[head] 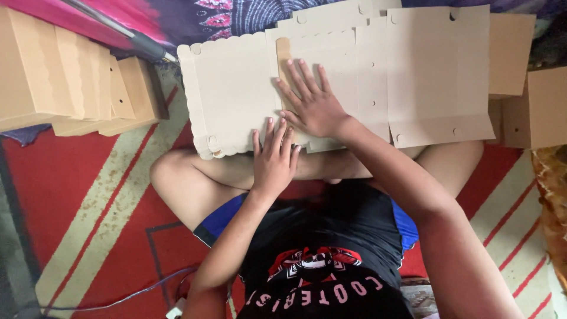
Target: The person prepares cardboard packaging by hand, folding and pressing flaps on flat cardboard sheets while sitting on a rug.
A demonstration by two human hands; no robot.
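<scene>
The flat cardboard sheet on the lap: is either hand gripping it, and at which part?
Neither grips it. The right hand presses flat, fingers spread, on the cardboard sheet near its middle; the left hand lies flat at its near edge.

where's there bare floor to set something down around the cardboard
Bare striped mat lies between the folded box stack and the bent knee; another patch sits at lower right beside the right arm. The lap is crowded: both the left hand and right hand press the flat cardboard sheets.
</scene>
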